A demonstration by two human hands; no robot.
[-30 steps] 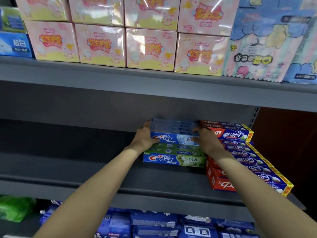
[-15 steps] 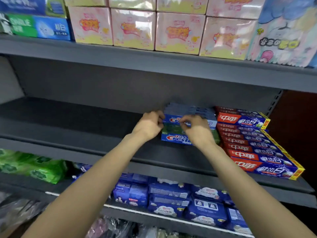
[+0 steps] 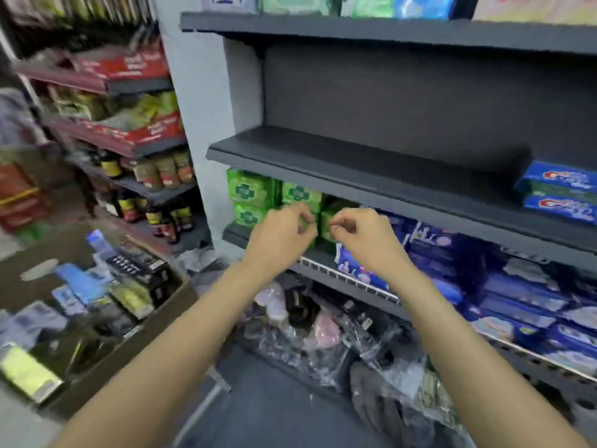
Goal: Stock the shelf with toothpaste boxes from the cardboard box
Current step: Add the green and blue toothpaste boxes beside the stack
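Observation:
Both my hands hang in mid-air in front of the lower shelves, fingers loosely curled and holding nothing. My left hand (image 3: 281, 234) and my right hand (image 3: 361, 237) are close together. The stack of blue and green Crest toothpaste boxes (image 3: 562, 192) lies at the right end of the dark grey shelf (image 3: 355, 169), well apart from both hands. The open cardboard box (image 3: 161, 321) stands at the lower left, with several blurred toothpaste boxes (image 3: 139, 270) inside it.
Green packs (image 3: 255, 195) and blue packs (image 3: 517, 302) fill the shelf below. Plastic-wrapped goods (image 3: 316, 334) lie on the floor under the shelves. A white pillar (image 3: 206, 124) separates this unit from shelving with jars (image 3: 161, 169) on the left.
Both hands have let go of the Crest stack and pulled back from the shelf. The view has swung left and down, bringing the cardboard box into sight.

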